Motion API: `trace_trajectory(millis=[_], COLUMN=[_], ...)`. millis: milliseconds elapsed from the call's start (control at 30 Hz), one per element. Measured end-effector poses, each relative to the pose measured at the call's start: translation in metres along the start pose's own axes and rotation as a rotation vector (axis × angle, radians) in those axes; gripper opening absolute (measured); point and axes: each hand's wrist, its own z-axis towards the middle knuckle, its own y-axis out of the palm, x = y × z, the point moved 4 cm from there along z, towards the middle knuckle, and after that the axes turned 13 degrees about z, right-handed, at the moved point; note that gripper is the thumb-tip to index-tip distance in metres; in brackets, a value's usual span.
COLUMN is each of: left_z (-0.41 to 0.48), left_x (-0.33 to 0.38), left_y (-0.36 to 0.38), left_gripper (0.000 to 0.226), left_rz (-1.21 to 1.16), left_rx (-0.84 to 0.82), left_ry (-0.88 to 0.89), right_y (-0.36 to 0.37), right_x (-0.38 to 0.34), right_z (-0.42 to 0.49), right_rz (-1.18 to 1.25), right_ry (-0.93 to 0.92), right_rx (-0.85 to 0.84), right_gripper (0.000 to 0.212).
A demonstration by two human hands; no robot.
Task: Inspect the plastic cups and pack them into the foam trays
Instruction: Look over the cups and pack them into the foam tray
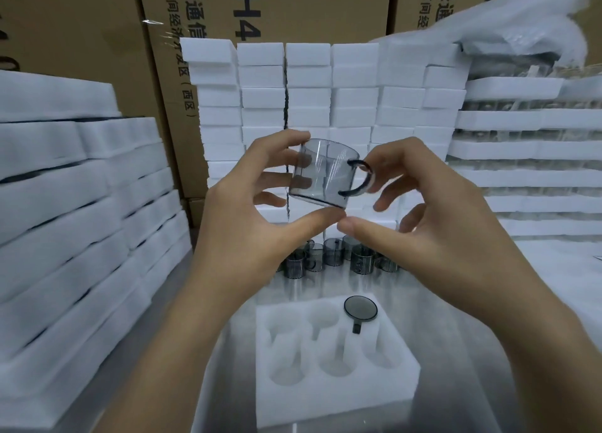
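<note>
I hold a smoky transparent plastic cup [325,175] with a dark handle up at eye level. My left hand [257,217] grips its body, fingers behind the far wall and thumb under the base. My right hand [433,217] pinches the handle side, thumb meeting the left thumb under the cup. Below on the table lies a white foam tray [325,396] with several round pockets; one cup [360,309] sits in its back right pocket. Several loose cups [329,253] stand on the table behind the tray.
Stacks of white foam trays rise at the left [65,224], the back [309,87] and the right [527,159]. Brown cardboard boxes [97,35] stand behind them. A plastic bag [521,19] lies on the right stack.
</note>
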Motion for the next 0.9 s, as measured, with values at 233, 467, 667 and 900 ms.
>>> trace_trajectory(millis=[233, 467, 667, 900], left_z=[0.001, 0.0, -0.002, 0.0], left_x=[-0.006, -0.007, 0.007, 0.003], left_y=[0.009, 0.008, 0.007, 0.005], left_gripper=[0.068, 0.076, 0.067, 0.063], left_rz=[-0.221, -0.171, 0.034, -0.007], left_rx=[-0.213, -0.178, -0.153, -0.146], left_ry=[-0.135, -0.126, 0.043, 0.017], right_y=[0.001, -0.002, 0.004, 0.002], right_x=[0.006, 0.003, -0.011, -0.015], right_z=[0.002, 0.001, -0.001, -0.003], right_rz=[-0.038, -0.09, -0.115, -0.069], right_ry=[-0.076, -0.141, -0.187, -0.184], right_rx=[0.009, 0.029, -0.019, -0.026], right_gripper=[0.062, 0.053, 0.057, 0.067])
